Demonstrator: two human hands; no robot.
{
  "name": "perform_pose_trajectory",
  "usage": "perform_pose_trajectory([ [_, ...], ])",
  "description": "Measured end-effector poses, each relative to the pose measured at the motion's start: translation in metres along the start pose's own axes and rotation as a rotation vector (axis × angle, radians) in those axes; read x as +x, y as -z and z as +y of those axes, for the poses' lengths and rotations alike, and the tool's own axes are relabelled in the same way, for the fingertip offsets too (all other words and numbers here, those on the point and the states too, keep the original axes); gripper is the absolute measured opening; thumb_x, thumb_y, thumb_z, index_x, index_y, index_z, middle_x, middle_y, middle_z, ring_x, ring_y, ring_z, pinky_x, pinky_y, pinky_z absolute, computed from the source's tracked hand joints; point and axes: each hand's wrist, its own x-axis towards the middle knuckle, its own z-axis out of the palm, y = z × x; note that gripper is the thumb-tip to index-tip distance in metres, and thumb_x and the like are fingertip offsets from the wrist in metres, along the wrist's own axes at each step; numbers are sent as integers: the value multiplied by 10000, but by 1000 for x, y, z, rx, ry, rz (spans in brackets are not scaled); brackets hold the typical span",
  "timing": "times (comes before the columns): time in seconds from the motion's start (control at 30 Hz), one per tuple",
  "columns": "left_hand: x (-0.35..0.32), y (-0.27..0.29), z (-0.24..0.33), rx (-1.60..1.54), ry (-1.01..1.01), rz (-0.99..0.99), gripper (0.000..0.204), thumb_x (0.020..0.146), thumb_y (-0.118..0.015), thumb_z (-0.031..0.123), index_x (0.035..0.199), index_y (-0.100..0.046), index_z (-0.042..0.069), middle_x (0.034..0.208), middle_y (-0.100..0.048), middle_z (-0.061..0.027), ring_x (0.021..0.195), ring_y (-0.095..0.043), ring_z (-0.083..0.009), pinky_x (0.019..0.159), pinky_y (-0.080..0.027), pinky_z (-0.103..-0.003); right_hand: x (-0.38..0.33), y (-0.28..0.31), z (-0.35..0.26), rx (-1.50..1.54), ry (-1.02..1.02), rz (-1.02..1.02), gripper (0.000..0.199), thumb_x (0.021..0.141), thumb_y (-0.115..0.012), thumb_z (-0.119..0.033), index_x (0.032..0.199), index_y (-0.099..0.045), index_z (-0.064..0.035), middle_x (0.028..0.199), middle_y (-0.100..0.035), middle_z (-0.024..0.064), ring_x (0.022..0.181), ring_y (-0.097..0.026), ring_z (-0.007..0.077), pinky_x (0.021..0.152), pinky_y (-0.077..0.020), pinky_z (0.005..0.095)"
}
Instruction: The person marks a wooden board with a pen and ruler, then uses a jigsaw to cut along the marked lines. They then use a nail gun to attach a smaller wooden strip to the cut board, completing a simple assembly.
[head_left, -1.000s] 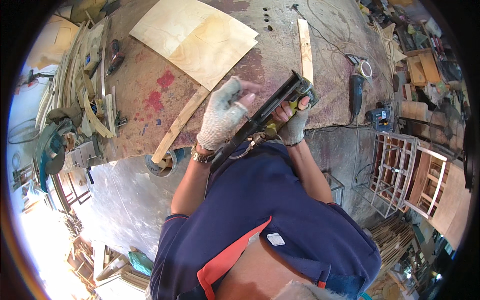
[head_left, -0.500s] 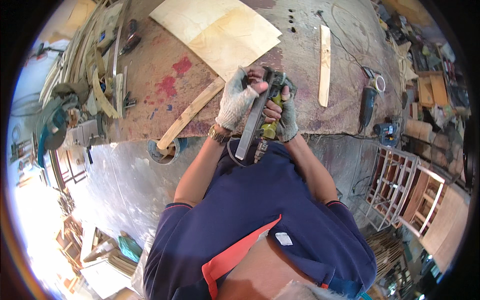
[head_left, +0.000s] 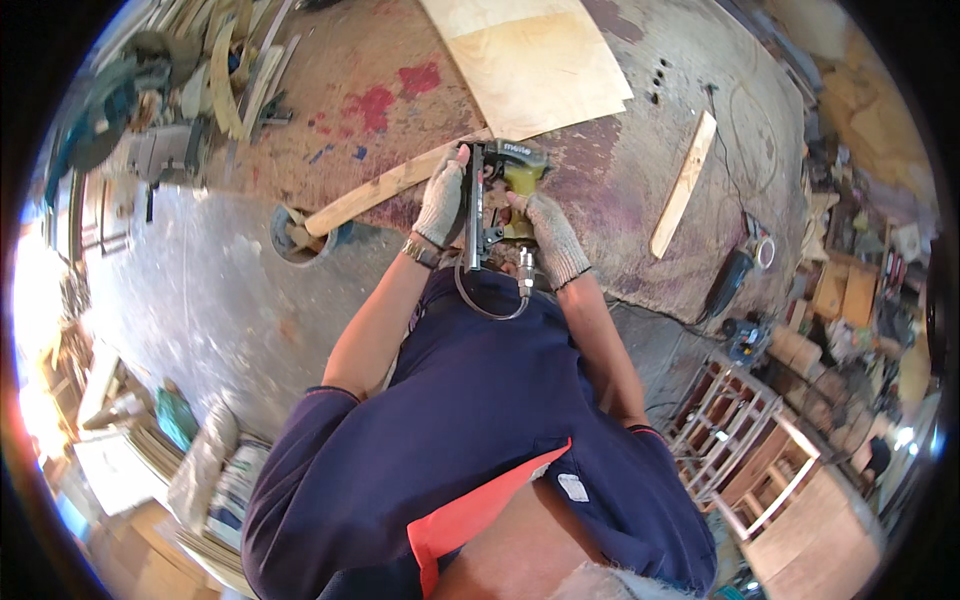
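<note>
A green and black nail gun [head_left: 521, 180] with a long dark magazine is held upright in front of my chest, at the near edge of the workbench. My left hand [head_left: 441, 203], in a knitted glove with bare fingertips, is closed around the magazine side. From the other side my right hand [head_left: 556, 238], gloved alike, grips the green handle, thumb lying on it; some of its fingers are hidden. A metal air fitting [head_left: 525, 272] and a looped thin hose hang below the handle. Just beyond the tool lie a narrow wood strip [head_left: 385, 188] and a pale plywood sheet [head_left: 535, 70].
Another wood strip [head_left: 684, 185] lies on the bench to the right, near a black corded power tool [head_left: 728, 283] and a tape roll [head_left: 765, 253]. A bucket [head_left: 285, 240] stands under the left strip's end. Machines and wood offcuts crowd the far left.
The nail gun has turned more upright, its magazine now facing my left hand. My right hand has shifted lower on the handle. The whole view has swung, moving the bench's contents.
</note>
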Motion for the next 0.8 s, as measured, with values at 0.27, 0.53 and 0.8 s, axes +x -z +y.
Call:
perform_pose_trajectory([
  [0.27,21,-21,-55,-929,370,-305,517,1047,-520,529,1178,-614,37,936,-729,-223,668,-723,-373,542,-616,-512,-14,-26,-31,-522,294,200,407,900,-670,3,1281,-529,25,970,-674,93,790,-689,151,664,-571,299],
  [0.53,8,-57,-65,-885,252,-237,371,1007,-669,450,1065,-703,85,943,-733,-47,782,-692,-168,706,-603,-314,-39,-31,-41,-856,344,387,437,863,-731,-133,1241,-564,11,1040,-698,182,880,-716,280,755,-567,409],
  [0.8,-4,-76,-32,-924,303,-521,406,1075,-580,328,1421,-556,117,1224,-660,-65,995,-692,-180,839,-617,-344,-48,11,-30,-163,308,299,356,964,-653,-191,1267,-553,-32,902,-637,72,742,-655,186,653,-555,302],
])
